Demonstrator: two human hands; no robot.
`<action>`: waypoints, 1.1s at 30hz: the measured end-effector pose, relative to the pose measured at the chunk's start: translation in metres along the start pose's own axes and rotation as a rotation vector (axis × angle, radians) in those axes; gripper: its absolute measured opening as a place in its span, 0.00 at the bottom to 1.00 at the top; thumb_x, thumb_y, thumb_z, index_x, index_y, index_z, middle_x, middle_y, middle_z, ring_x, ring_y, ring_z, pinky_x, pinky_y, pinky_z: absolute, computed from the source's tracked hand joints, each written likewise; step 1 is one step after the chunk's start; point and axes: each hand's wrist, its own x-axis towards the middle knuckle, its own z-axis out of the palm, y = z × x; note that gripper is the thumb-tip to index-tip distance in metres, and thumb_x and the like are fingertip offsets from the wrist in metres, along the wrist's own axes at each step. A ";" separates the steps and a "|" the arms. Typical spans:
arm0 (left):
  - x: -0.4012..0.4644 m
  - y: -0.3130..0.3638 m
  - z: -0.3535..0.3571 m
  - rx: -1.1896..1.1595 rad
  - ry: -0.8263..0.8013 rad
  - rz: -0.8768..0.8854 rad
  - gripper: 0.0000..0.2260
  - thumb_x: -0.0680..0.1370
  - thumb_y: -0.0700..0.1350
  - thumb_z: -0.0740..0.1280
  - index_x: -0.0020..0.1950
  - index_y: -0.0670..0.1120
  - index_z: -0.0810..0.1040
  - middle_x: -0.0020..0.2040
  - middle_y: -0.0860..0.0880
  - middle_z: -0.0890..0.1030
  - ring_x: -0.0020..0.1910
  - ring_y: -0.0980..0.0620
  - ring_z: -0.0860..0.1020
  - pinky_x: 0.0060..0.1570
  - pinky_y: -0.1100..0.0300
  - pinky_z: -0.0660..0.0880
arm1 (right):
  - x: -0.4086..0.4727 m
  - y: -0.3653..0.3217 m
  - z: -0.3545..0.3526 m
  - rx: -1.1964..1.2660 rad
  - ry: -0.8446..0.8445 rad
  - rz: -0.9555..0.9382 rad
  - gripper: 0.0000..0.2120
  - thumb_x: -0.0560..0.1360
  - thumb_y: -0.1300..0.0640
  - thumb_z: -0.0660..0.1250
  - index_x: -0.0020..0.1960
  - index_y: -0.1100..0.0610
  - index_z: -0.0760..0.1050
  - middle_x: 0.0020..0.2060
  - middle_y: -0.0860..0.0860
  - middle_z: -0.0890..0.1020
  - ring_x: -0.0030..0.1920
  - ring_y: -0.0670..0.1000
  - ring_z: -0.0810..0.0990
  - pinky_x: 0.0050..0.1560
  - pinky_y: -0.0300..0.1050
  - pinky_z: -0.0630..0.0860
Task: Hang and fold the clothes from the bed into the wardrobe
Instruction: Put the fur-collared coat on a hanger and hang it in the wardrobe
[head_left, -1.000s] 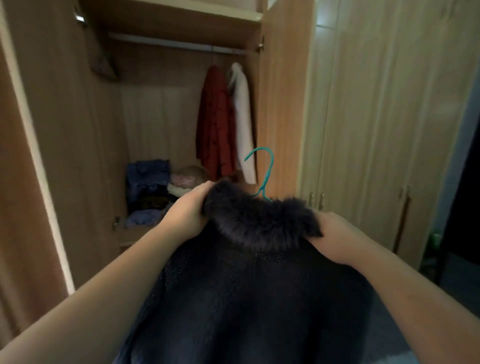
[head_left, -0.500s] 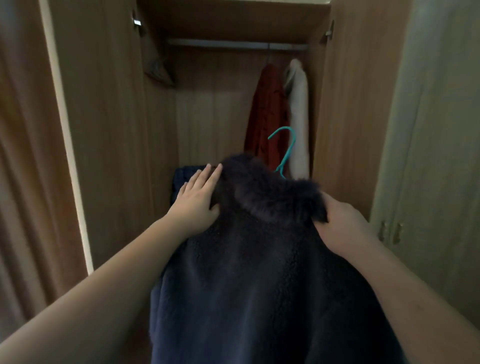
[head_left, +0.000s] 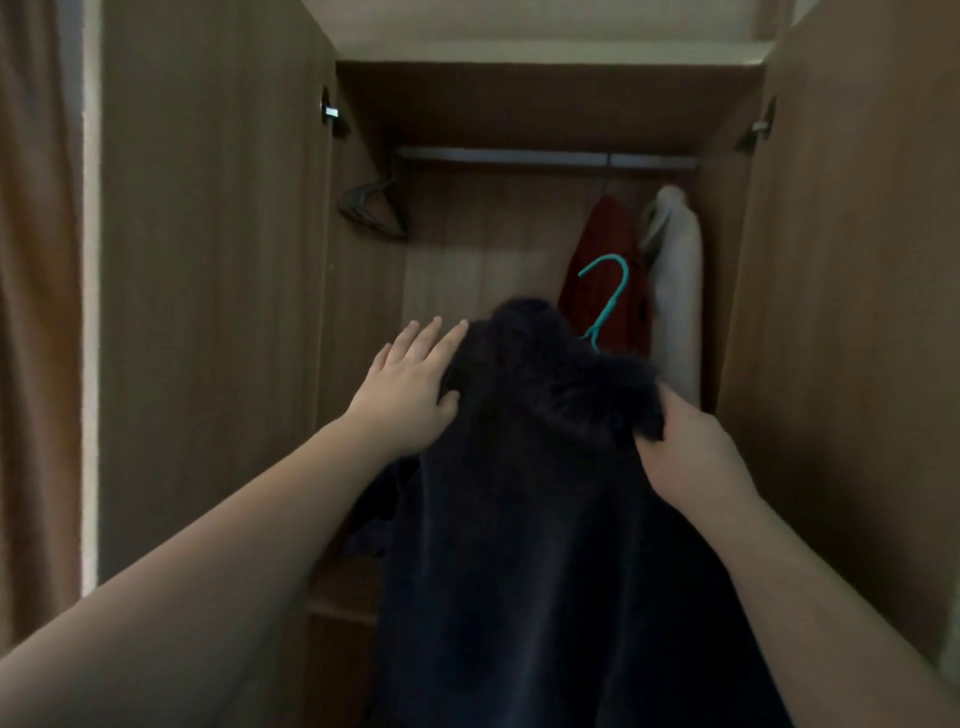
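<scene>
A dark navy fleece coat (head_left: 545, 519) with a furry collar hangs in front of me on a teal hanger (head_left: 608, 296), whose hook sticks up above the collar. My right hand (head_left: 691, 457) grips the coat's right shoulder beside the collar. My left hand (head_left: 410, 389) lies against the left shoulder, fingers stretched out and the thumb pressed into the fabric. The hook is below the wardrobe's metal rail (head_left: 545, 157) and not on it.
The wardrobe stands open, with its doors (head_left: 208, 312) on both sides. A red garment (head_left: 602, 270) and a white garment (head_left: 675, 291) hang at the rail's right end. Empty dark hangers (head_left: 371, 208) sit at the left wall. A curtain (head_left: 36, 312) hangs at far left.
I have come closer to the wardrobe and the coat has risen toward the rail. My left hand went from gripping the collar to lying with fingers stretched along the shoulder.
</scene>
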 end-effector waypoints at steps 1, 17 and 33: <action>0.016 -0.003 0.006 -0.004 0.011 0.008 0.35 0.80 0.52 0.60 0.81 0.58 0.42 0.82 0.50 0.47 0.80 0.47 0.44 0.78 0.45 0.48 | 0.017 0.003 0.004 -0.008 0.019 0.001 0.14 0.81 0.48 0.61 0.67 0.43 0.70 0.53 0.56 0.83 0.53 0.63 0.81 0.51 0.56 0.78; 0.329 -0.091 0.075 -0.030 0.159 0.197 0.34 0.81 0.53 0.60 0.80 0.60 0.42 0.82 0.53 0.48 0.80 0.47 0.44 0.77 0.44 0.49 | 0.378 -0.006 0.048 -0.547 0.133 0.038 0.06 0.79 0.53 0.62 0.54 0.53 0.74 0.53 0.56 0.83 0.53 0.60 0.81 0.55 0.55 0.79; 0.505 -0.113 0.142 -0.036 0.357 0.248 0.33 0.81 0.55 0.59 0.79 0.62 0.43 0.82 0.54 0.50 0.80 0.49 0.44 0.77 0.45 0.49 | 0.583 0.018 0.079 -0.690 0.177 0.047 0.18 0.78 0.57 0.64 0.67 0.51 0.70 0.59 0.54 0.79 0.55 0.58 0.80 0.48 0.51 0.78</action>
